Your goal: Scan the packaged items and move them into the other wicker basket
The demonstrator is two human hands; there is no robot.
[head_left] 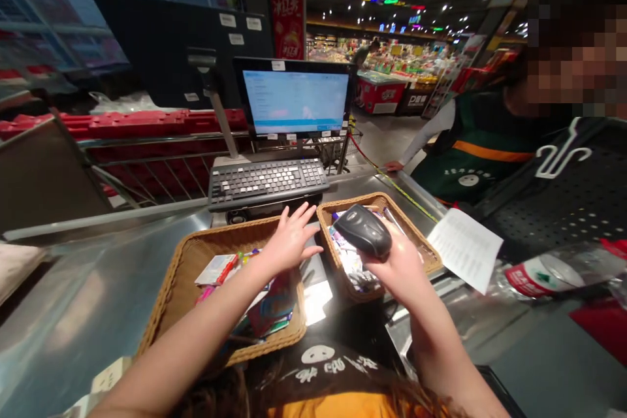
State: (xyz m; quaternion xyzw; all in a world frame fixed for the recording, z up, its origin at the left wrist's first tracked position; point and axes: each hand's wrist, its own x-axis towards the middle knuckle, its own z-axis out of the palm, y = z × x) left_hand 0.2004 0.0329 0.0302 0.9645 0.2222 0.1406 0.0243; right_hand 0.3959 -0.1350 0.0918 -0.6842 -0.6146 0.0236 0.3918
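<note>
My right hand (pixel 399 268) is closed around a black barcode scanner (pixel 363 230), held over the right wicker basket (pixel 425 249), which holds small packets. My left hand (pixel 290 240) is open, fingers spread, hovering above the gap between the two baskets and reaching toward the black keyboard (pixel 267 181). Below that hand sits the larger left wicker basket (pixel 183 274), filled with cards and colourful packets. A lit monitor (pixel 295 102) stands behind the keyboard.
A metal checkout counter (pixel 88 294) runs left and right. A white paper sheet (pixel 465 247) lies to the right beside a plastic bottle (pixel 548 272). Another person in a green apron (pixel 477 150) stands at the far right. Red carts (pixel 132 127) line up behind a rail.
</note>
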